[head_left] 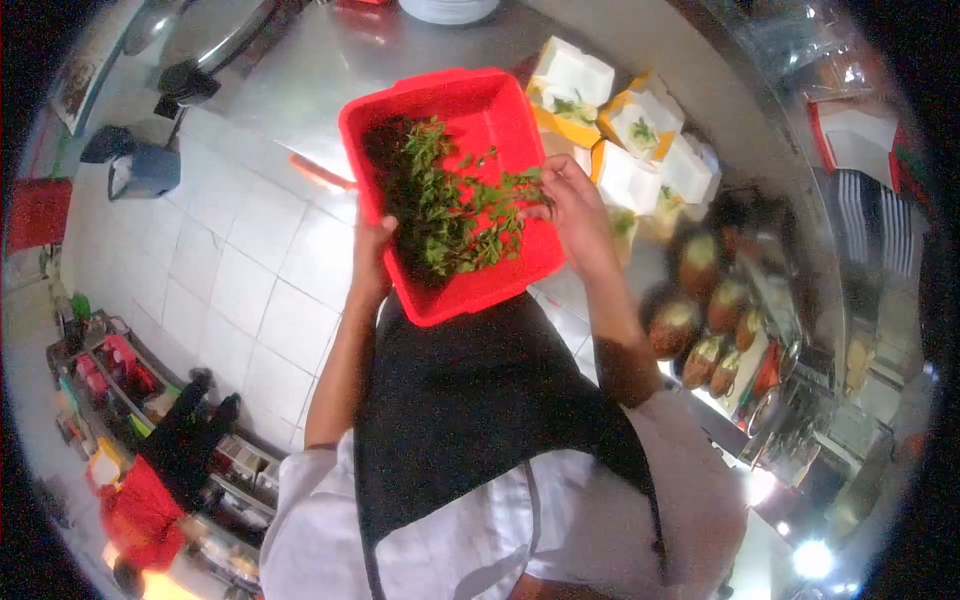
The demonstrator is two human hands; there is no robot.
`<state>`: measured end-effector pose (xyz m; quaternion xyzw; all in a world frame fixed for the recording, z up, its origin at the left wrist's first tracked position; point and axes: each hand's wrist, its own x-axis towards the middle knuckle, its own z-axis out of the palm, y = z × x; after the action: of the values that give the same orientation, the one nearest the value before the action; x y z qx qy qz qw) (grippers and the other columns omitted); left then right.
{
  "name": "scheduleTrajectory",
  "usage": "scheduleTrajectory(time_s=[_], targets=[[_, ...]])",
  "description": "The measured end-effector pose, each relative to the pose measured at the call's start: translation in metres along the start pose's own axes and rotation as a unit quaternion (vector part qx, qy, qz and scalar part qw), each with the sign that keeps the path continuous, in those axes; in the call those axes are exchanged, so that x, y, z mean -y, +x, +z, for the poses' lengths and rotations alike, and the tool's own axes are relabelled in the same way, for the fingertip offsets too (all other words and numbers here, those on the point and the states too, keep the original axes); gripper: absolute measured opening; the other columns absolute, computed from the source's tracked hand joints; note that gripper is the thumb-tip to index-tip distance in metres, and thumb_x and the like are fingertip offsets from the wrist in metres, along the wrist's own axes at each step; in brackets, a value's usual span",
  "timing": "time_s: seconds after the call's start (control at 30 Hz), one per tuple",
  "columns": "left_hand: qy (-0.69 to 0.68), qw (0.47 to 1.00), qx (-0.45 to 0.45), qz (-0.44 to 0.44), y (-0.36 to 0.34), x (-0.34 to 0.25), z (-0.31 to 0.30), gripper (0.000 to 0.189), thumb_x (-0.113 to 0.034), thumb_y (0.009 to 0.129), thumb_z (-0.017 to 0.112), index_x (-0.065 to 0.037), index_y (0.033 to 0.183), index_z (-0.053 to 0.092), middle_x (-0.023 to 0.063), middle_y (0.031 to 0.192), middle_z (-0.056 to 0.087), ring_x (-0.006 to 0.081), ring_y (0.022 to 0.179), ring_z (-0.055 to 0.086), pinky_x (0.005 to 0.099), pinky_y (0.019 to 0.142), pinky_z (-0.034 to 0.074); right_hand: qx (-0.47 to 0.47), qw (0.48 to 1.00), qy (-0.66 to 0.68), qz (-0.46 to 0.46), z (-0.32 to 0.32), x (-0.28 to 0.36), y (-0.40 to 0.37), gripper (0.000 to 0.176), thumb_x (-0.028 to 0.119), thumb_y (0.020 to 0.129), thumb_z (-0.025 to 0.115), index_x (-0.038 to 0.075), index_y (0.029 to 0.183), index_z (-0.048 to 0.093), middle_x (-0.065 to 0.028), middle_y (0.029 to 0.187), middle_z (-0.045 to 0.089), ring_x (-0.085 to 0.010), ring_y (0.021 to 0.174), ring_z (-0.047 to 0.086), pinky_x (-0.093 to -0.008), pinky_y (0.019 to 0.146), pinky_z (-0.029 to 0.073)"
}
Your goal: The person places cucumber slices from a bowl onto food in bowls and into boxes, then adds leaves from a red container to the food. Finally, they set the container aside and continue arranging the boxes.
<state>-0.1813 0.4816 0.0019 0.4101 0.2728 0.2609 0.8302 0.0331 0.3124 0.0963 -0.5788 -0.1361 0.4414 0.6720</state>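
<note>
My left hand grips the near left rim of a red plastic tub, held tilted in front of my apron. Leafy green herbs lie loose inside, mostly along the left and lower part. At the tub's right side, my right hand has its thumb and fingers closed on a herb sprig. Its stem end is hidden by my fingers. Just beyond that hand stand several open yellow-and-white takeaway boxes, some with pale food and green leaves inside.
A steel counter runs along the far side, with stacked white plates at its far edge. To the right are several brown rounded items with pale tops. A person in red is at lower left, beyond the tiled floor.
</note>
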Motion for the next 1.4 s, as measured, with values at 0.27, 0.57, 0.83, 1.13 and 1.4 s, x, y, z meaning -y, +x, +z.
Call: scheduleTrajectory(time_s=[0.27,0.57,0.83,1.13,1.4], targets=[[-0.019,0.995,-0.096,-0.023,-0.009,0.002,-0.023,0.058,-0.038,0.090,0.067,-0.004,0.134,0.052,0.0082,0.119,0.060,0.0232,0.108,0.057,0.0385,0.095,0.046,-0.136,0.988,-0.012,-0.078,-0.053,0.001,-0.005,0.009,0.015,0.107,0.047,0.009,0.111,0.053,-0.0104,0.104,0.067,-0.0219,0.092,0.069,-0.0353,0.074,0.055],[-0.075,0.988,-0.127,-0.043,-0.013,-0.027,-0.074,0.059,-0.044,0.092,0.058,-0.002,0.134,0.055,0.0127,0.125,0.063,0.0313,0.115,0.059,0.0459,0.101,0.047,-0.209,0.843,-0.462,-0.180,-0.159,-0.085,0.024,0.023,0.023,0.100,0.063,0.004,0.113,0.059,-0.0167,0.104,0.072,-0.0305,0.096,0.071,-0.0412,0.084,0.055],[-0.052,0.991,-0.115,-0.049,-0.014,-0.020,-0.056,0.061,-0.045,0.094,0.055,-0.001,0.137,0.050,0.0144,0.127,0.061,0.0311,0.118,0.057,0.0463,0.104,0.044,-0.196,0.726,-0.649,-0.118,-0.131,-0.104,-0.001,0.033,0.034,0.093,0.070,0.008,0.114,0.067,-0.0168,0.113,0.070,-0.0334,0.108,0.066,-0.0476,0.094,0.050],[-0.003,0.993,-0.112,-0.044,-0.017,-0.005,-0.036,0.051,-0.044,0.095,0.059,-0.004,0.126,0.059,0.0088,0.118,0.064,0.0247,0.108,0.060,0.0404,0.095,0.049,-0.168,0.531,-0.829,-0.047,-0.122,-0.142,0.032,0.026,0.032,0.079,0.071,0.012,0.096,0.071,-0.0048,0.101,0.070,-0.0272,0.105,0.058,-0.0478,0.088,0.044],[-0.017,0.992,-0.121,-0.019,-0.017,-0.006,-0.042,0.052,-0.044,0.094,0.060,-0.003,0.126,0.059,0.0089,0.114,0.064,0.0246,0.104,0.061,0.0389,0.093,0.049,-0.187,0.576,-0.779,-0.163,-0.113,-0.100,0.027,0.012,0.022,0.081,0.068,0.013,0.087,0.071,-0.0041,0.099,0.067,-0.0275,0.104,0.060,-0.0474,0.087,0.044]])
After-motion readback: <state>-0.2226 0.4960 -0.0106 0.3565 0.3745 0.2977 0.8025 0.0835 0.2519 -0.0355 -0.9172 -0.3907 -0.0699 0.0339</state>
